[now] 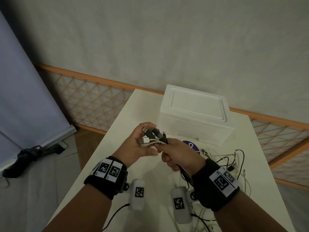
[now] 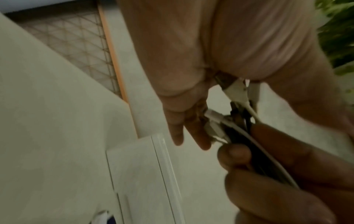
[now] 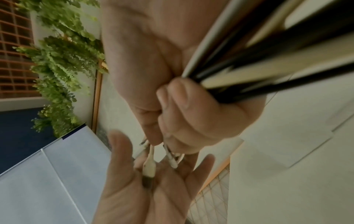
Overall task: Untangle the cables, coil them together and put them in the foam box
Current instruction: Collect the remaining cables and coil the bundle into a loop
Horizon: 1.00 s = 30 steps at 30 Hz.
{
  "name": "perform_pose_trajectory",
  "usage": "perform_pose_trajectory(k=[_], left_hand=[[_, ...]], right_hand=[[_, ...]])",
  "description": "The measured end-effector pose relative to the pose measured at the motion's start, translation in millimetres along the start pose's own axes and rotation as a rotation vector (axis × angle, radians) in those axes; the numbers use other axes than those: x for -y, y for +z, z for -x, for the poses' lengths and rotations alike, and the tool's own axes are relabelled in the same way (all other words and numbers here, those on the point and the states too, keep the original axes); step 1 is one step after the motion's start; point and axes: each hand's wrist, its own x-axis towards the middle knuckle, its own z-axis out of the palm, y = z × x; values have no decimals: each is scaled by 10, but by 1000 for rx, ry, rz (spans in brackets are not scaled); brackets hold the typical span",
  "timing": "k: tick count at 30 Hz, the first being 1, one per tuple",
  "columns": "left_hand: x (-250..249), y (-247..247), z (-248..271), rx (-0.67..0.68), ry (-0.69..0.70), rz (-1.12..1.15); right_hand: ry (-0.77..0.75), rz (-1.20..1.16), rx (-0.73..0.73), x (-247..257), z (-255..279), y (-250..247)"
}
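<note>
My right hand [image 1: 178,156] grips a bundle of black and white cables [image 1: 155,136] in its fist, above the white table [image 1: 117,148]. The plug ends stick out leftward and lie against the palm and fingers of my left hand [image 1: 140,144], whose fingers are nearly straight. In the right wrist view, white plugs [image 3: 149,168] rest on the left palm [image 3: 134,194] below the right hand's [image 3: 191,118] fist. The cables' long tails [image 1: 232,161] trail loose over the table on the right. The white foam box [image 1: 195,114] stands behind the hands with its lid on.
A purple round disc [image 1: 190,145] lies between the box and my right hand. The table's left edge drops to the floor, where a black bundle [image 1: 30,154] lies. An orange lattice fence [image 1: 92,97] runs along the wall behind.
</note>
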Motion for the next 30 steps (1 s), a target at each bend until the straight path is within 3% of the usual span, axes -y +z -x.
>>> perform_pose_trajectory(k=[3,6,10,13,16,20,24,28,30], left_hand=[[108,116,-79,-195,15,220],[136,219,-144,-302,19,412],[107,263,-144,-378,55,209],[82,243,-114,-375,62,17],[43,238,-91,-306,37,-25],[-13,194,-49,-149,-8,41],[-52,186,-77,-210,-64,115],[-3,237,-95,-256,22,-53],[1,247,-93,-287,45,-8]], right_hand=[[-1,76,24,14,-26,90],[-23,198,45,-9,-30,139],[-95,290,98,-33,3,83],[-79,33,301,-76,1,11],[22,-323,421,-131,-34,-50],[35,-316,363,-165,-51,-6],[-19,-256,263,-147,-54,57],[-57,-156,178,-89,-39,118],[-101,-58,156,-80,-28,149]])
